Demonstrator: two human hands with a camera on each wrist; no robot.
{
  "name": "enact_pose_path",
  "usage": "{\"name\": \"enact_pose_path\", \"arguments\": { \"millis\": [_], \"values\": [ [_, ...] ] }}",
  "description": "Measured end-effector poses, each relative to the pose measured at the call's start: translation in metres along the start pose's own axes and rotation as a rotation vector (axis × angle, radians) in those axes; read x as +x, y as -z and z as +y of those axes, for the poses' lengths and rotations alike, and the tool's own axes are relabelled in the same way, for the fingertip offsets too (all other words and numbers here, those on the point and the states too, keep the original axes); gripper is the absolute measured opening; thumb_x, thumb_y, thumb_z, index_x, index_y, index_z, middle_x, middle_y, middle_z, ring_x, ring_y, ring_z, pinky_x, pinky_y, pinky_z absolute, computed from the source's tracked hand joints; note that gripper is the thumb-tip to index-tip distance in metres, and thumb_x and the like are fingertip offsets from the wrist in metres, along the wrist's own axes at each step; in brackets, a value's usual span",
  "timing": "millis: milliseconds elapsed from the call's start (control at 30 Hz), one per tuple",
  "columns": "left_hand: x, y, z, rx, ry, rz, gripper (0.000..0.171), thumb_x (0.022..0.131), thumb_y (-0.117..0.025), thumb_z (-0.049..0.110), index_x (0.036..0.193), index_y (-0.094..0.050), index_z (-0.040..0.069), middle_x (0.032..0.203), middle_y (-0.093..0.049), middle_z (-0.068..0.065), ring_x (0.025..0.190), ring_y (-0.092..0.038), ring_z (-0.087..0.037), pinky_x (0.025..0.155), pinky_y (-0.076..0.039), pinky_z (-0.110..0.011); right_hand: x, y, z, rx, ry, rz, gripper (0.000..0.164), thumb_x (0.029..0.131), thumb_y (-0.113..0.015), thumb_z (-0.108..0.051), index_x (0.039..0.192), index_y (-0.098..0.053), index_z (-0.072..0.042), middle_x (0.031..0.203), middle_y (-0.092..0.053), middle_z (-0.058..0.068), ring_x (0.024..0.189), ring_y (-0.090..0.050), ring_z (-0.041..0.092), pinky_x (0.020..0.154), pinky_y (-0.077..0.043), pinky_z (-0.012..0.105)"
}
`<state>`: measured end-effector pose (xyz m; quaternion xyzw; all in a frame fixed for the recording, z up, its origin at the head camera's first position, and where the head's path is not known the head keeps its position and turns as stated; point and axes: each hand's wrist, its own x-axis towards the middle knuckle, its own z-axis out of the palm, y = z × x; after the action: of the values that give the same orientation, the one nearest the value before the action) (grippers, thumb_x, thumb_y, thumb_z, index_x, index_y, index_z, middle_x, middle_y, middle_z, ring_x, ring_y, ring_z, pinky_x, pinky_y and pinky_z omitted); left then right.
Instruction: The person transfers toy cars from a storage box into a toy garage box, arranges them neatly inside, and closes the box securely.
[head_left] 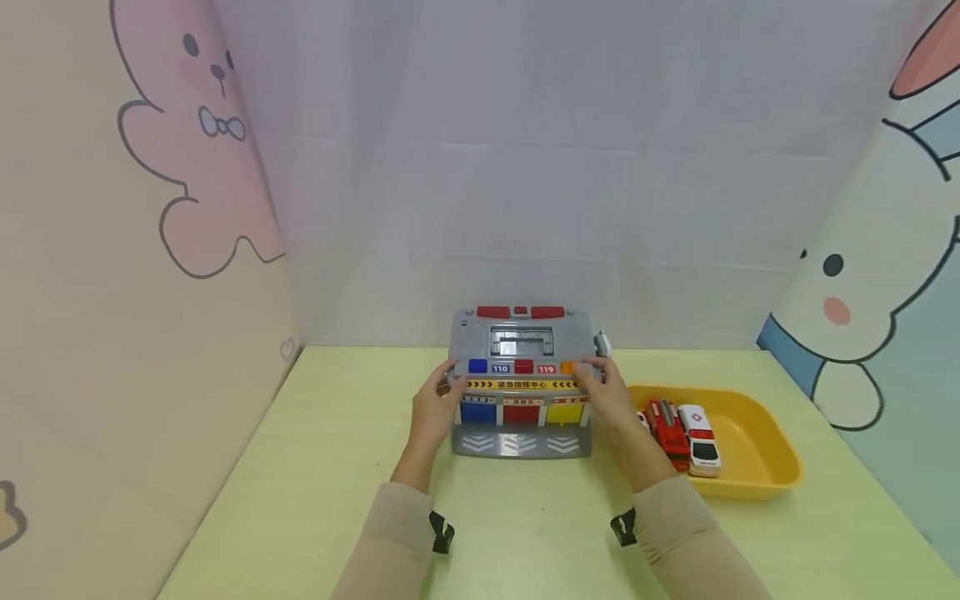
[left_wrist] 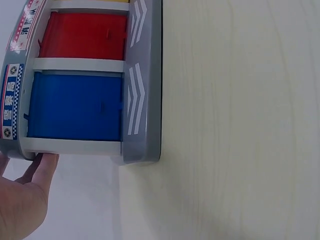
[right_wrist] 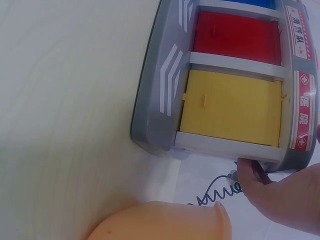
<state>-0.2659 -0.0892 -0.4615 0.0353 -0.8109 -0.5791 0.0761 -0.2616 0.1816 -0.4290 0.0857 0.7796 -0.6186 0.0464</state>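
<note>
A grey toy rescue-station garage [head_left: 472, 335] stands at the back of the table, facing me. Its blue door [left_wrist: 75, 106], red door [head_left: 521, 413] and yellow door [right_wrist: 230, 107] are all down. My left hand [head_left: 435, 412] grips the garage's left side, with the thumb towards the front and the other fingers mostly hidden. On the opposite side my right hand [head_left: 613, 404] holds it in the same manner, thumb near the orange roof button [head_left: 567, 367]. A white part [head_left: 602, 342] with a coiled black cord [right_wrist: 222, 187] sticks out on the right.
Right of the garage is a yellow bin [head_left: 772, 467]. In its left part lie a red toy fire truck [head_left: 666, 429], a white toy ambulance [head_left: 699, 425] and another vehicle, mostly hidden by my right forearm. A pale cloth wall [head_left: 540, 208] rises close behind the garage.
</note>
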Motion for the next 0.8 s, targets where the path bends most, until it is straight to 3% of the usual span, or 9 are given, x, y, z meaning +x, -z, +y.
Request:
{"name": "enact_pose_path", "arguments": {
  "millis": [533, 633, 800],
  "values": [
    [0.001, -0.002, 0.001, -0.011, -0.008, 0.019, 0.044, 0.097, -0.061, 0.032, 0.139, -0.054, 0.022, 0.128, -0.060, -0.017, 0.115, -0.057, -0.033, 0.094, -0.048, -0.048, 0.002, 0.003, 0.000, 0.050, 0.049, -0.014, 0.058, 0.101, -0.052, -0.039, 0.143, -0.033, -0.004, 0.132, -0.044, 0.023, 0.112, -0.047, 0.032, 0.100, -0.037, 0.041],
    [0.000, -0.002, 0.001, -0.011, -0.006, 0.013, 0.044, 0.098, -0.060, 0.032, 0.140, -0.053, 0.022, 0.130, -0.059, -0.017, 0.116, -0.057, -0.033, 0.095, -0.047, -0.049, 0.002, 0.012, 0.000, 0.040, 0.074, -0.081, 0.058, 0.102, -0.051, -0.038, 0.144, -0.033, -0.003, 0.137, -0.042, 0.026, 0.118, -0.046, 0.035, 0.104, -0.036, 0.045],
    [0.000, -0.003, 0.001, 0.000, 0.017, 0.016, 0.044, 0.098, -0.059, 0.032, 0.141, -0.052, 0.022, 0.129, -0.059, -0.017, 0.116, -0.056, -0.032, 0.095, -0.046, -0.050, -0.002, 0.038, 0.000, -0.056, 0.128, -0.185, 0.060, 0.104, -0.043, -0.039, 0.150, -0.028, -0.003, 0.151, -0.027, 0.028, 0.135, -0.031, 0.045, 0.108, -0.029, 0.056]
  ]
}}
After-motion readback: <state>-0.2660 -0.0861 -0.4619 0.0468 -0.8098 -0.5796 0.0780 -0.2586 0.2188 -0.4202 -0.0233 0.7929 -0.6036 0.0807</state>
